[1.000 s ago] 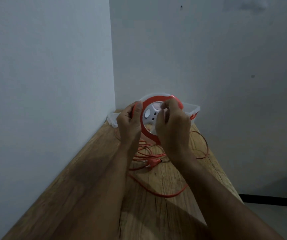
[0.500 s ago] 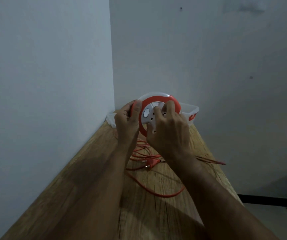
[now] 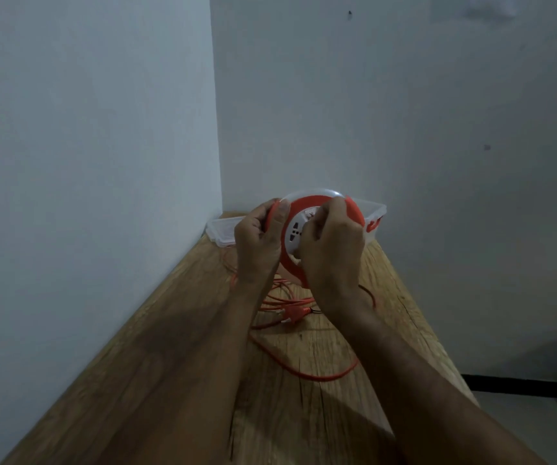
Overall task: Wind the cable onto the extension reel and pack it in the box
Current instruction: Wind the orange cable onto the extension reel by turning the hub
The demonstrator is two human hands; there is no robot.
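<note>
I hold an orange and white extension reel (image 3: pixel 307 204) upright above the wooden table (image 3: pixel 304 414). My left hand (image 3: pixel 258 245) grips its left rim. My right hand (image 3: pixel 332 250) is closed over the white socket face, fingers on the hub. Loose orange cable (image 3: pixel 317 375) lies in loops on the table below the reel, with its orange plug (image 3: pixel 290 313) between my wrists. A clear plastic box (image 3: pixel 376 211) with an orange latch stands behind the reel against the wall, mostly hidden by it.
The box's clear lid (image 3: pixel 221 229) lies at the far left corner of the table. White walls close the left side and the back. The table's right edge drops to a grey floor with a dark baseboard (image 3: pixel 512 384).
My right hand has turned on the reel's face, from lower on the hub up toward the top right. The cable loop that stuck out to the right has drawn in toward the reel.
</note>
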